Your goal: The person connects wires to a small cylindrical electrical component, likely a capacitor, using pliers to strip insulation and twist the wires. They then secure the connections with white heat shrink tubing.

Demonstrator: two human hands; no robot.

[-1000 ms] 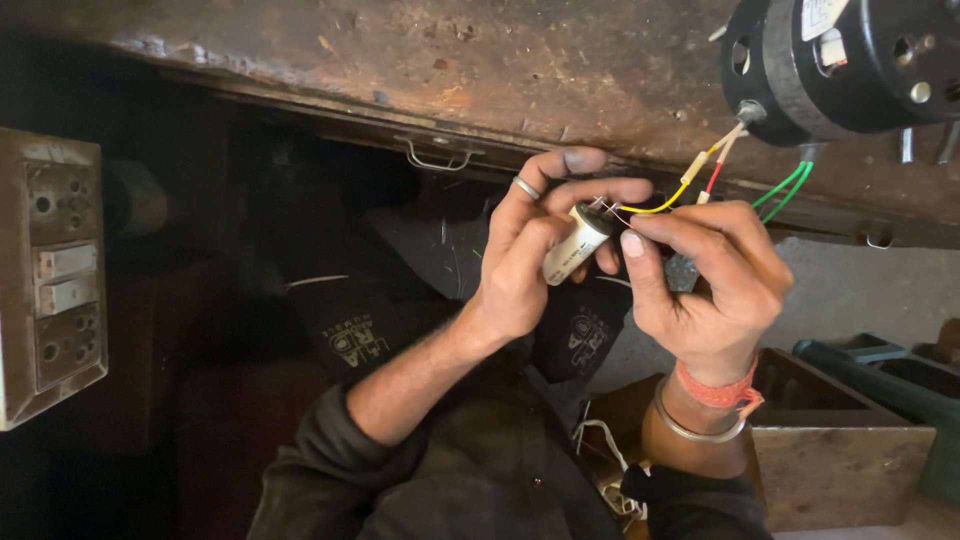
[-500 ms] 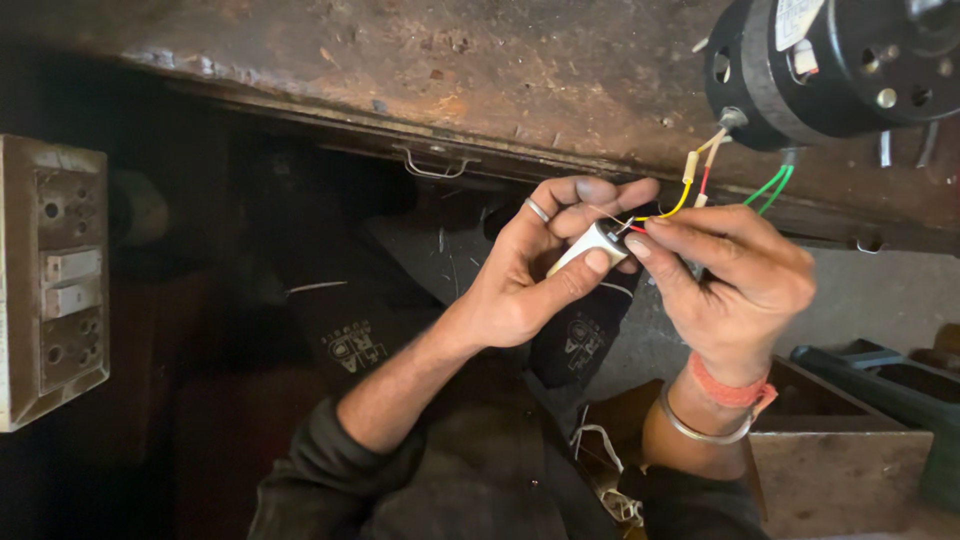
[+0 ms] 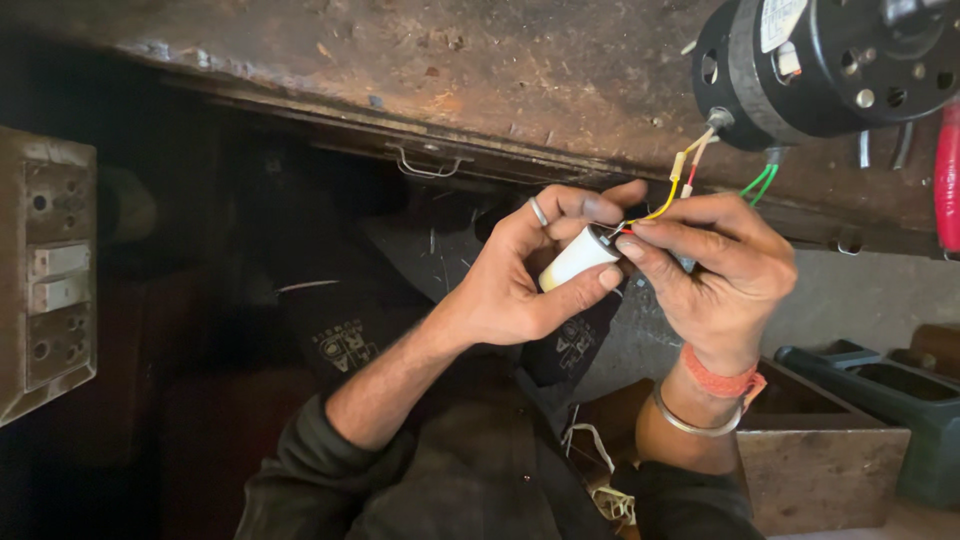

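Note:
My left hand [image 3: 525,275] grips a small white cylinder, a capacitor [image 3: 578,259], between thumb and fingers. My right hand [image 3: 715,275] pinches the thin wires at the cylinder's dark end. A yellow wire [image 3: 665,205] and a red one run from there up to a black electric motor [image 3: 830,60] that sits on the rusty workbench edge at the top right. Two green wires [image 3: 757,181] hang from the motor above my right hand. A ring is on my left hand; a red thread and a metal bangle are on my right wrist.
A rusty metal bench top [image 3: 450,70] spans the top. A grey switch board [image 3: 45,270] stands at the left. A wooden box [image 3: 815,465] and a green tray [image 3: 900,400] lie at the lower right. A red tool handle [image 3: 947,180] hangs at the right edge.
Both hands have shifted slightly with the white cylinder, which now points its dark end toward my right fingers. My right fingers have closed in on the wire ends.

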